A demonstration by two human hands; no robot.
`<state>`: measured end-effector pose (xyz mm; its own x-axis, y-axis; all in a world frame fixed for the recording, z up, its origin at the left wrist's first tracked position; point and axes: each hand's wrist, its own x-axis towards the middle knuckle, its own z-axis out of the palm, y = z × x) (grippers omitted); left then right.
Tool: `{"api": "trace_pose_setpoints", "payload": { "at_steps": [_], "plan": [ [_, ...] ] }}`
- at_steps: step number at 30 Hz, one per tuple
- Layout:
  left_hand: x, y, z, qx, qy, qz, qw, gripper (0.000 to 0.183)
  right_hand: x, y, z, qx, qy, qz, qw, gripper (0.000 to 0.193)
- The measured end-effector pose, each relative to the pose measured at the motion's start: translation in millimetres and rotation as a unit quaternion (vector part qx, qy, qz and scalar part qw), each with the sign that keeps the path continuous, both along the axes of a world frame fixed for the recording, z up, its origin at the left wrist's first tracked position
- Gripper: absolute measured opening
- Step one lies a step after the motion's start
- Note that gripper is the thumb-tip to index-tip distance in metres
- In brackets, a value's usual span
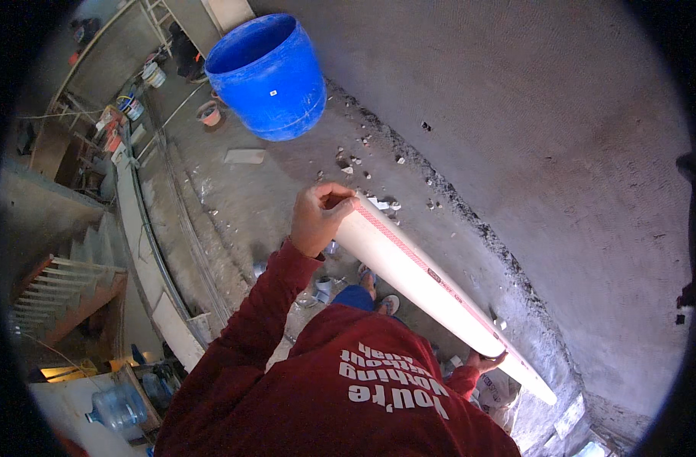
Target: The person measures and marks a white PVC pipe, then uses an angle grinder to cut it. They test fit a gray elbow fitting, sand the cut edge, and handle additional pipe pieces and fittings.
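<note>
A long white plastic pipe (pixel 416 270) with a red printed stripe along it lies slanted across the front of my body. It runs from the middle of the view down to the lower right. My left hand (pixel 321 217) pinches its upper left end between thumb and fingers. Farther along, my right hand (pixel 486 362) is closed round the pipe from below, partly hidden by it and by my red sleeve. The pipe's far end comes close to the foot of the grey wall (pixel 584 228).
A big blue tub (pixel 276 87) stands beyond my left hand. Rubble bits (pixel 348 164) lie along the wall's foot. An orange bucket (pixel 209 114) and a flat board (pixel 244 156) are on the floor. To the left are a ledge (pixel 146 251), a staircase (pixel 70 297) and a water jug (pixel 119 407).
</note>
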<state>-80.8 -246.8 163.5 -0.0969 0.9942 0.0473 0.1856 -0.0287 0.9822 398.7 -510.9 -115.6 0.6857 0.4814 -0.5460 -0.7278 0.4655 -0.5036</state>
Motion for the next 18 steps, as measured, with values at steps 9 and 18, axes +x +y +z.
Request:
{"api": "trace_pose_setpoints", "payload": {
  "at_steps": [9, 18],
  "plan": [
    [14.5, 20.4, -8.4, 0.028, 0.290, 0.031, 0.956, 0.031, -3.1, 4.0, 0.3, -0.015, -0.019, -0.047, 0.999, 0.059],
    [-46.5, 26.3, -12.6, -0.057, -0.131, 0.208, 0.968, 0.021, 0.8, 0.6, -13.4, -0.033, -0.017, -0.069, 0.997, 0.060]
  ]
}}
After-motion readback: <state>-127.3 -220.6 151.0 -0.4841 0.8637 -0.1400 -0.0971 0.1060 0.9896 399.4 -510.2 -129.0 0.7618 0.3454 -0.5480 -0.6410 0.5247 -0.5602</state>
